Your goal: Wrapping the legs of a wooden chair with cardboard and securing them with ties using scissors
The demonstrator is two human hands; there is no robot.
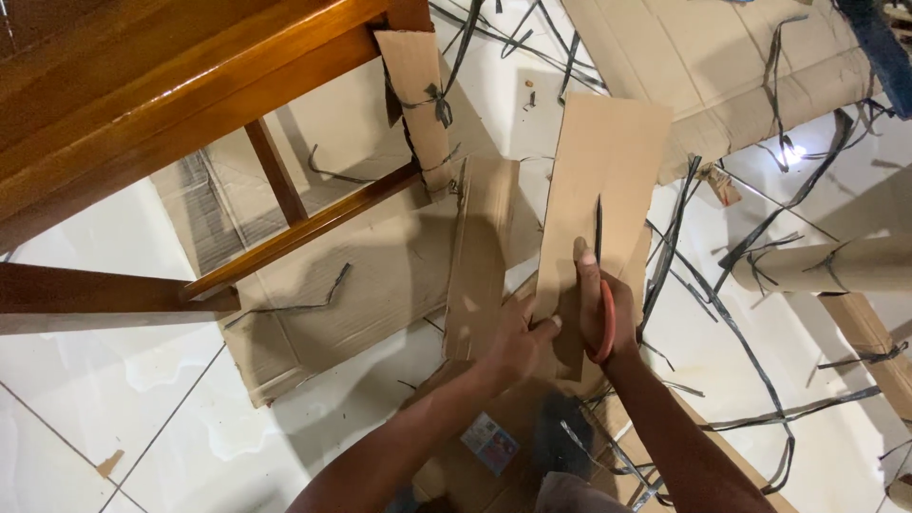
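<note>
both forearms reaching down over floor. my left hand (pixel 521 340) gripping cardboard strip (pixel 600 204) at near end, steadying it upright-ish for cutting. my right hand (pixel 600 309) squeezing red-handled scissors (pixel 600 275), blade running up strip middle.

A wooden chair frame (pixel 190 114) was seen over flattened cardboard (pixel 332 285), with black plastic straps (pixel 750 237) scattered across white floor tiles (pixel 95 399)
</note>
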